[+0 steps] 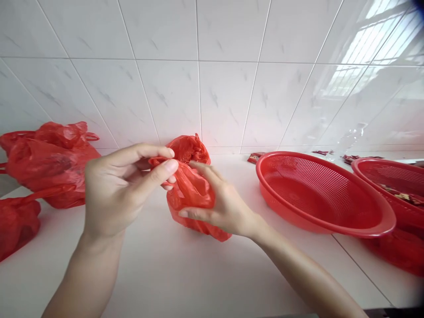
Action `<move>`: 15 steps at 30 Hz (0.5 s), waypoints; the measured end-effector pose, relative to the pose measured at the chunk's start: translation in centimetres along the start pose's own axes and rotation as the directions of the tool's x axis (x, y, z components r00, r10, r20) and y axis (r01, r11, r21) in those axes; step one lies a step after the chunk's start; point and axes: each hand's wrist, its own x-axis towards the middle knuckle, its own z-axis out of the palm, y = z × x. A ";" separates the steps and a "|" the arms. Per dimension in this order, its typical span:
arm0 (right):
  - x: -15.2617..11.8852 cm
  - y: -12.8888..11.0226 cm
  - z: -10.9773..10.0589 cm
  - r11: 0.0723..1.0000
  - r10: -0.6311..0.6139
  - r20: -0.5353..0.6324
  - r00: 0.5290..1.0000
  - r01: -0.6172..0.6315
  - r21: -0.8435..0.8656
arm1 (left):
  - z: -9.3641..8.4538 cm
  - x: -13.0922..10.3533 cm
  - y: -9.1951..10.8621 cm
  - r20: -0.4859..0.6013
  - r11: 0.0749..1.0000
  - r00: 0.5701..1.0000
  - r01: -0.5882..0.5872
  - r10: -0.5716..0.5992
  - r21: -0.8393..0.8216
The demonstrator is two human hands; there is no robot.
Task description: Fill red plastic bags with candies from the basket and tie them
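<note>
Bare counter in front; bags left, baskets right.

Red plastic bag, red perforated basket, white grey-veined wall tiles, white counter

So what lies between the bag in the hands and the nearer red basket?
Only bare white counter separates the red bag from the basket in the head view; the right hand reaches across its near edge.

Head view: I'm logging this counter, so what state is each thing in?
Red bag: crumpled, held by both hands.
Left hand: pinching the bag's top.
Right hand: gripping the bag's side.
Near basket: upright, empty.
Far basket: holds wrapped pieces.
Left bags: filled, lying.
</note>
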 end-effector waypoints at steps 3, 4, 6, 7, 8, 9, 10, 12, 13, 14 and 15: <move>0.5 2.6 1.6 0.983 0.119 0.060 0.991 -0.126 0.135 | 0.0 0.4 -0.3 -0.108 0.995 0.990 -0.097 0.094 -0.024; 0.7 3.4 2.1 0.966 0.138 0.077 0.987 -0.152 0.210 | -0.1 0.5 -0.3 -0.127 0.992 0.984 -0.127 0.123 -0.021; 0.8 4.4 2.7 0.907 0.133 0.134 0.982 -0.175 0.382 | -0.4 0.8 -0.4 -0.148 0.988 0.978 -0.154 0.149 -0.021; 0.8 4.8 2.9 0.870 0.108 0.173 0.979 -0.178 0.459 | -0.6 1.0 -0.5 -0.145 0.989 0.979 -0.147 0.141 -0.030; 0.8 4.9 3.0 0.837 0.082 0.208 0.975 -0.181 0.516 | -0.9 1.2 -0.6 -0.137 0.990 0.982 -0.135 0.128 -0.047; 0.8 5.0 3.0 0.813 0.061 0.233 0.971 -0.184 0.552 | -1.1 1.4 -0.8 -0.127 0.990 0.986 -0.121 0.111 -0.073; 0.8 4.9 2.9 0.799 0.048 0.245 0.968 -0.184 0.572 | -1.3 1.6 -0.9 -0.114 0.989 0.989 -0.108 0.096 -0.106; 0.8 4.6 2.5 0.778 0.044 0.219 0.975 -0.171 0.604 | -1.6 2.0 -1.3 -0.101 0.979 0.991 -0.101 0.084 -0.175; 0.9 4.5 2.2 0.759 0.052 0.182 0.982 -0.157 0.632 | -1.7 2.2 -1.5 -0.105 0.974 0.991 -0.102 0.082 -0.202; 1.0 4.4 1.9 0.726 0.066 0.137 0.988 -0.142 0.673 | -1.8 2.5 -1.8 -0.113 0.970 0.991 -0.098 0.074 -0.222; 1.1 4.4 1.6 0.679 0.090 0.090 0.992 -0.128 0.723 | -1.8 2.7 -2.1 -0.122 0.967 0.991 -0.088 0.061 -0.237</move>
